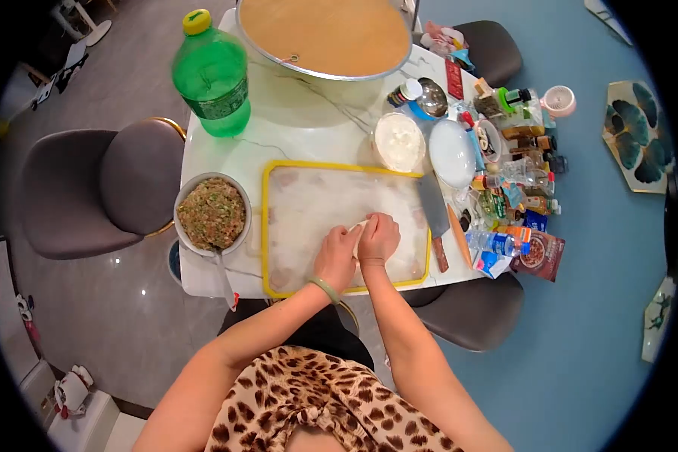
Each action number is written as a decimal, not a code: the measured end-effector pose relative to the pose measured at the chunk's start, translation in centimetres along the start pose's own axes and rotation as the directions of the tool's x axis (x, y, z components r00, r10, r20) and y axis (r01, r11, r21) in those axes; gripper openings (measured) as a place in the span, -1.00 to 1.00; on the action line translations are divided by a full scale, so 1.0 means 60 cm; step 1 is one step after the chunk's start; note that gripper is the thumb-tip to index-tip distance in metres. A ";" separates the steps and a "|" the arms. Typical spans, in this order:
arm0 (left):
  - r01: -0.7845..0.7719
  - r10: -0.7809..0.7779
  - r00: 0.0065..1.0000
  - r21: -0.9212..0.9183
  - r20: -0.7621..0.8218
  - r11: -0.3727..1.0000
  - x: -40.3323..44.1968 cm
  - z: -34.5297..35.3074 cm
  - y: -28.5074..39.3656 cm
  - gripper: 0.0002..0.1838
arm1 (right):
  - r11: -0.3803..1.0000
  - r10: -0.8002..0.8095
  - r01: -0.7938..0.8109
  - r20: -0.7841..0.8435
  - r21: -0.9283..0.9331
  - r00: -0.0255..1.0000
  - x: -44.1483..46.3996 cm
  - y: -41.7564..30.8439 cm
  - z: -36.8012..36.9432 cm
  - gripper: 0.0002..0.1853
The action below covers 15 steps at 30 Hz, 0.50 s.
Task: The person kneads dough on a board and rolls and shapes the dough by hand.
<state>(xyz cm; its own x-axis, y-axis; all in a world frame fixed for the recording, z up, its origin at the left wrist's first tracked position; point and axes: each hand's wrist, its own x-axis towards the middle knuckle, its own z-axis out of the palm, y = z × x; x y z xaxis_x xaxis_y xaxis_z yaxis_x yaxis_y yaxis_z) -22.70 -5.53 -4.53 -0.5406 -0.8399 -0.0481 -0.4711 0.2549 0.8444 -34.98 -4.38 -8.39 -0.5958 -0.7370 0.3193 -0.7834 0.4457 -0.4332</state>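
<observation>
Over a yellow-rimmed board (301, 218) dusted with flour, my left hand (336, 258) and my right hand (378, 239) meet, both closed on a piece of pale dough (361, 234). Most of the dough is hidden by the fingers. A bowl of minced filling (212, 214) with a spoon (224, 282) in it stands left of the board. Behind the board's right part is a bowl of white flour (399, 142). A cleaver (434, 207) lies along the board's right edge.
A large green bottle (214, 87) stands at the back left, beside a big round tray (328, 34). On the right are a white plate (452, 154), a wooden stick (458, 235), a water bottle (497, 242) and several condiment bottles. Chairs (139, 177) flank the table.
</observation>
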 end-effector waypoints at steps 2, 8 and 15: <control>0.075 -0.075 0.997 -0.068 -0.010 0.995 0.016 -0.003 -0.007 -0.41 | 0.995 0.001 0.000 0.011 -0.095 1.000 0.027 -0.002 0.015 -0.78; 0.219 -0.223 0.975 -0.196 0.000 0.956 0.038 0.010 -0.007 -0.33 | 0.976 0.112 -0.110 0.002 -0.186 0.994 0.081 0.004 0.043 -0.73; 0.180 -0.184 0.983 -0.174 -0.005 0.968 0.066 0.019 -0.006 -0.39 | 0.909 0.398 -0.412 0.155 0.070 0.904 0.096 0.023 0.044 -0.68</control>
<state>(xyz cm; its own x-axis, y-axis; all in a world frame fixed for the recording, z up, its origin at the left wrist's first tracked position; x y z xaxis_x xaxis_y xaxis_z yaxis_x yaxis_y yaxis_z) -25.45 -8.38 -5.65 -0.4413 -0.8748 -0.1998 -0.4324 0.0122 0.9016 -39.05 -9.35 -9.37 -0.8231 -0.5678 -0.0138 -0.4543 0.6728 -0.5839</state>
